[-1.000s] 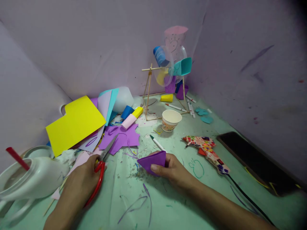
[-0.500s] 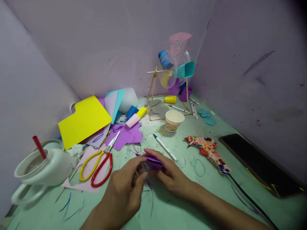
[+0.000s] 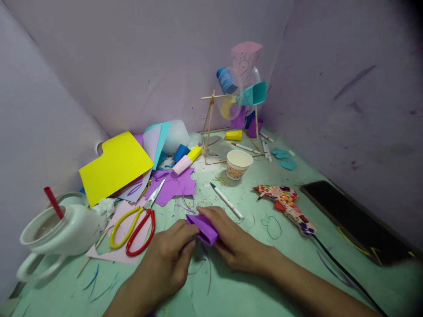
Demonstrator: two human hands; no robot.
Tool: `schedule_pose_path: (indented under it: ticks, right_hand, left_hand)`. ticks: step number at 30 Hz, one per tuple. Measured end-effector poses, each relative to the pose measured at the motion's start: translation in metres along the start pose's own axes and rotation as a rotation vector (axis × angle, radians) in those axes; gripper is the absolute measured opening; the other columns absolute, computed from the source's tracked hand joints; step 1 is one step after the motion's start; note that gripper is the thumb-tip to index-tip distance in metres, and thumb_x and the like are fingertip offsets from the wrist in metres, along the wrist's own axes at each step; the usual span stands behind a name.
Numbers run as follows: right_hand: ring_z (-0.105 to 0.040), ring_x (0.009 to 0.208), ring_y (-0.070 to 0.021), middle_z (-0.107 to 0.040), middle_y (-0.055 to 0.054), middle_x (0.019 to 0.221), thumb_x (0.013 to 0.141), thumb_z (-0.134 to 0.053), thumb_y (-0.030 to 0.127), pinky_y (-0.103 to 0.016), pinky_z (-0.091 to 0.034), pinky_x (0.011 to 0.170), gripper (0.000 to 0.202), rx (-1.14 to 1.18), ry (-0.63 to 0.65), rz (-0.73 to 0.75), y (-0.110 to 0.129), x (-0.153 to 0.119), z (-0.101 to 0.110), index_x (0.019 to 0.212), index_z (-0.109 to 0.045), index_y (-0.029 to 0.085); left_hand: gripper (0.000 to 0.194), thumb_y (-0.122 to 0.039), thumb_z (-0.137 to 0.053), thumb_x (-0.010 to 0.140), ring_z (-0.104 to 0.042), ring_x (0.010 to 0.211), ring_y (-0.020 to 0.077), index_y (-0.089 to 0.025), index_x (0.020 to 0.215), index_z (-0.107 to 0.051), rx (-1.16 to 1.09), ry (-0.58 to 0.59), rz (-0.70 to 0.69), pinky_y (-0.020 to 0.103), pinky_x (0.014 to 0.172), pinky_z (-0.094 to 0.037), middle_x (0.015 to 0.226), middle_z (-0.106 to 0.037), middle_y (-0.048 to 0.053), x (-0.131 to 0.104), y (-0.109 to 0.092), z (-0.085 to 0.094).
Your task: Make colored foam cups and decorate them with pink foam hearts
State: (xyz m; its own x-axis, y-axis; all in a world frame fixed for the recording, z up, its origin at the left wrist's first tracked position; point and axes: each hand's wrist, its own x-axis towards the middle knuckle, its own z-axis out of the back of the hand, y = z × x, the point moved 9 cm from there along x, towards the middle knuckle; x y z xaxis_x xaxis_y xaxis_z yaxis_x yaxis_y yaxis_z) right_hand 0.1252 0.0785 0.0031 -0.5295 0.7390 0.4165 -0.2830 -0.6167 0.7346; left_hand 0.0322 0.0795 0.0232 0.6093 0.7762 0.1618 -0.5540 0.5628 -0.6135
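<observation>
Between my two hands is a small folded piece of purple paper [image 3: 206, 230], shaped like a flattened tube with an open end. My left hand [image 3: 168, 253] pinches its left edge between thumb and fingers. Wrapped along its right side is my right hand [image 3: 229, 235], whose far fingertips are partly hidden by the paper. Just beyond the hands lies a marker [image 3: 226, 200] with a green tip. Scissors [image 3: 140, 224] with one yellow and one red handle rest to the left, over pink paper [image 3: 127, 252].
A paper cup [image 3: 238, 165] stands before a stick frame [image 3: 207, 127] carrying a wheel with coloured paper cups [image 3: 259, 93]. To the right lie a corded glue gun [image 3: 287, 204] and a dark phone-like slab [image 3: 357, 220]. Yellow paper [image 3: 115, 167] and a white pot [image 3: 72, 229] occupy the left.
The purple paper has turned in my hands, so more of its outer face and open end shows. My left hand has shifted slightly left.
</observation>
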Motion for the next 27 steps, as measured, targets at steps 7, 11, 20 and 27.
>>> schedule_pose_path:
  ticks: [7, 11, 20, 27]
  right_hand:
    - [-0.043, 0.112, -0.0263, -0.045, -0.015, 0.120, 0.067, -0.052, -0.004, -0.046, -0.042, 0.094, 0.085, -0.044, 0.030, -0.059, -0.002, -0.002, -0.007, 0.142, -0.022, 0.020]
    - [-0.041, 0.116, -0.0290, -0.046, -0.021, 0.125, 0.069, -0.054, 0.003, -0.048, -0.039, 0.097, 0.074, -0.077, 0.076, -0.028, 0.004, -0.003, -0.014, 0.139, -0.029, 0.011]
    - [-0.058, 0.106, -0.0260, -0.059, -0.013, 0.122, 0.065, -0.068, 0.018, -0.041, -0.046, 0.092, 0.070, 0.095, 0.153, -0.195, -0.007, -0.002, 0.008, 0.131, -0.045, 0.015]
    - [-0.060, 0.095, -0.0250, -0.067, -0.012, 0.107, 0.067, -0.056, 0.011, -0.038, -0.048, 0.084, 0.049, -0.141, 0.009, -0.095, -0.003, -0.002, 0.000, 0.117, -0.057, 0.013]
  left_hand:
    - [0.016, -0.032, -0.050, 0.082, -0.052, 0.050, 0.0120, -0.018, 0.089, -0.056, -0.336, 0.313, 0.438, 0.023, 0.048, -0.042, 0.067, -0.061, -0.001, -0.014, 0.024, -0.039]
    - [0.036, -0.048, -0.040, 0.086, -0.045, 0.038, 0.0101, -0.017, 0.073, -0.052, -0.574, 0.302, 0.544, 0.022, 0.040, -0.036, 0.049, -0.051, -0.003, -0.015, 0.024, -0.059]
    - [0.014, -0.025, -0.051, 0.084, -0.060, 0.061, 0.0173, -0.020, 0.086, -0.063, 0.064, 0.014, -0.257, 0.027, 0.053, -0.044, 0.073, -0.067, 0.005, -0.005, -0.037, -0.015]
    - [0.039, -0.034, -0.033, 0.094, -0.061, 0.060, 0.0147, -0.019, 0.074, -0.062, -0.140, 0.061, 0.165, 0.024, 0.051, -0.050, 0.068, -0.066, 0.003, -0.003, -0.004, -0.022]
